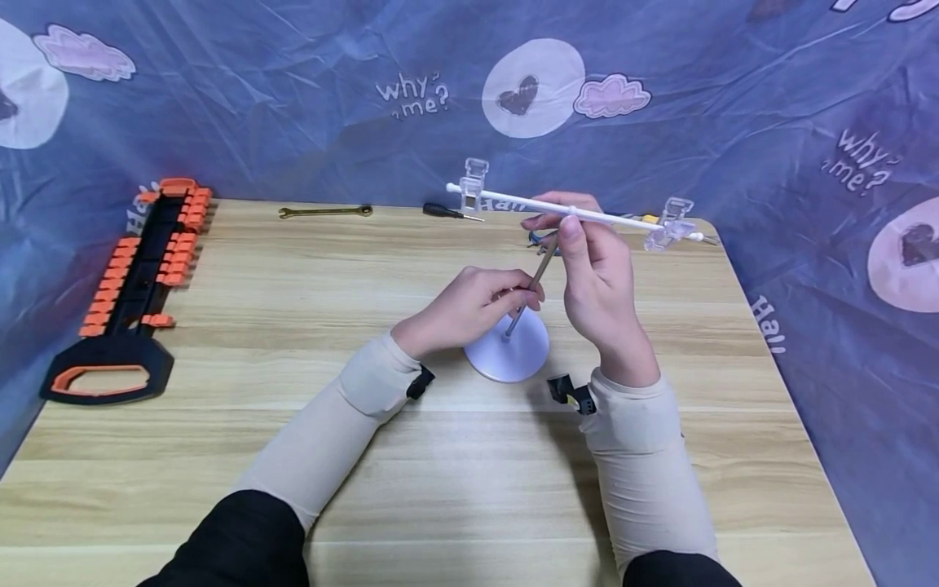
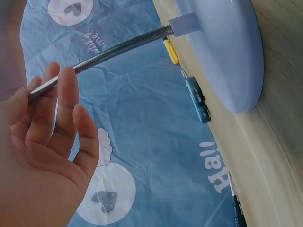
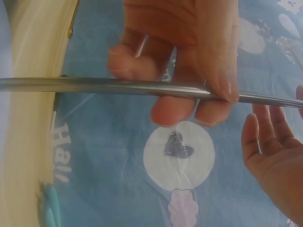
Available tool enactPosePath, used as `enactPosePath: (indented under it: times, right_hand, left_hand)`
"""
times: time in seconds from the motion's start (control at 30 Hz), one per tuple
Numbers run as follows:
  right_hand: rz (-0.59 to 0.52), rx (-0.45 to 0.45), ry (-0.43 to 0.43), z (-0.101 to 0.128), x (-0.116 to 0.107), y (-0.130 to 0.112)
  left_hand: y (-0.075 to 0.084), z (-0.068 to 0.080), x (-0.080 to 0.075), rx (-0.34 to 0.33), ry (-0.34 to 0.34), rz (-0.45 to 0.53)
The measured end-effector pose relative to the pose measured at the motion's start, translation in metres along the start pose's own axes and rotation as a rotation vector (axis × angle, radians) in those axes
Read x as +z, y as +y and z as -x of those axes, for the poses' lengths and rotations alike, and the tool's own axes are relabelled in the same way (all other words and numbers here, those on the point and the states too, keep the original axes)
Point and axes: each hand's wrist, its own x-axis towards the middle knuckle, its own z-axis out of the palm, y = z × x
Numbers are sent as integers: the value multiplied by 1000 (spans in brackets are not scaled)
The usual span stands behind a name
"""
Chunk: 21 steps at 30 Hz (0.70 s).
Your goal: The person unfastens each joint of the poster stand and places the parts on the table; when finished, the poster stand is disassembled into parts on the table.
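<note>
A round white base (image 1: 506, 359) rests on the table, with a metal pole (image 1: 544, 265) rising from it at a tilt. My left hand (image 1: 469, 306) holds the pole partway up between thumb and fingers; the right wrist view shows its thumb (image 3: 222, 78) lying along the metal. At the pole's top, my right hand (image 1: 601, 277) pinches the middle of a thin white crossbar (image 1: 513, 200). Clear plastic clips sit at both ends of this bar, one on the left (image 1: 473, 179) and one on the right (image 1: 669, 224). Fingers hide the joint partly.
An orange and black toothed rack with a handle (image 1: 121, 346) lies at the left. Along the back edge are a wrench (image 1: 323, 212), a black-handled screwdriver (image 1: 443, 210), a teal tool (image 2: 197, 99) and a yellow-handled tool (image 2: 170, 51). Blue printed cloth (image 1: 293, 122) hangs behind.
</note>
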Motion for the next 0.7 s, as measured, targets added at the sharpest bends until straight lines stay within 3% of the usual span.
enactPosePath:
  times: [0.23,0.47,0.57,0.7]
  right_hand:
    - [-35,-13,2,0,1,1]
    - [-27,-16,-13,2,-1,-1]
    - [-47,-22,-19,1,0,-1]
    - [-61,-24,-18,1,1,-2]
  left_hand:
    - [1,0,0,16,9,-29]
    - [1,1,-1,50,27,-202]
    - [1,0,-1,44,20,-250]
    - [3,1,-1,13,4,-242]
